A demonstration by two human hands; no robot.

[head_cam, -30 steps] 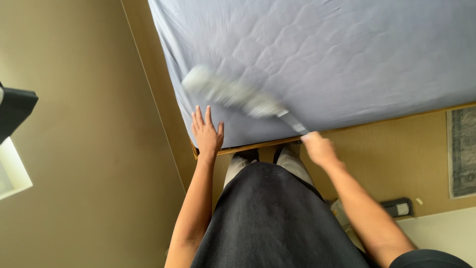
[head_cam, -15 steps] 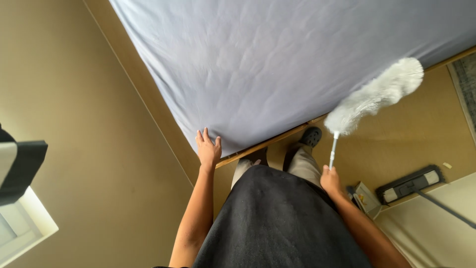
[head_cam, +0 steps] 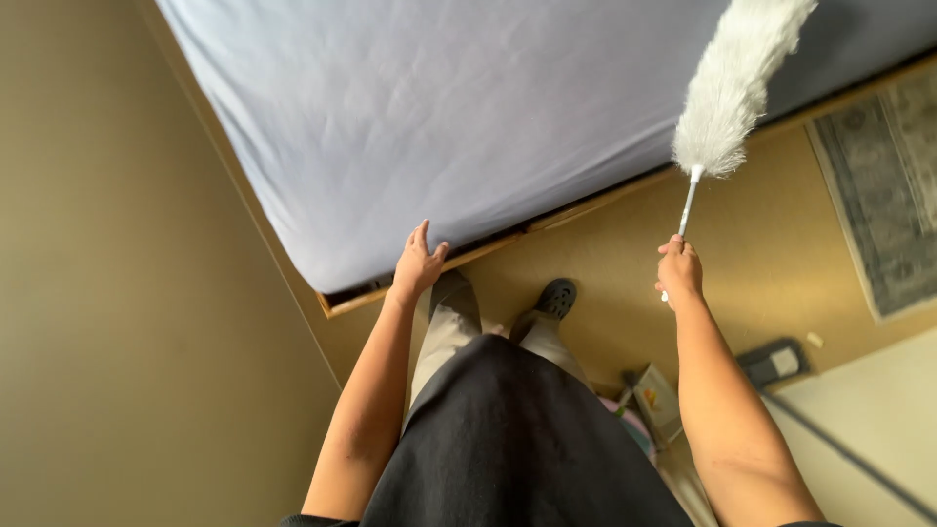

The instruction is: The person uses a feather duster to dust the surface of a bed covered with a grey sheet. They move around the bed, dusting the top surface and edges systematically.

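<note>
Closest in, the left hand (head_cam: 418, 263) lay flat and open on the mattress (head_cam: 468, 117) edge at about 11 o'clock, probably for balance. The right hand (head_cam: 679, 271), at 1 o'clock, was closed around the duster (head_cam: 734, 88) handle, fluffy head lifted up toward 2 o'clock, clear of the bed. A patterned rug (head_cam: 878, 195) sat farther right.

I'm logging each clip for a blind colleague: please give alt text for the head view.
A person's right hand holds up a fluffy white duster by its handle, while the left hand rests on the edge of a mattress under a pale blue sheet. Below are tan floor and a patterned rug.
</note>
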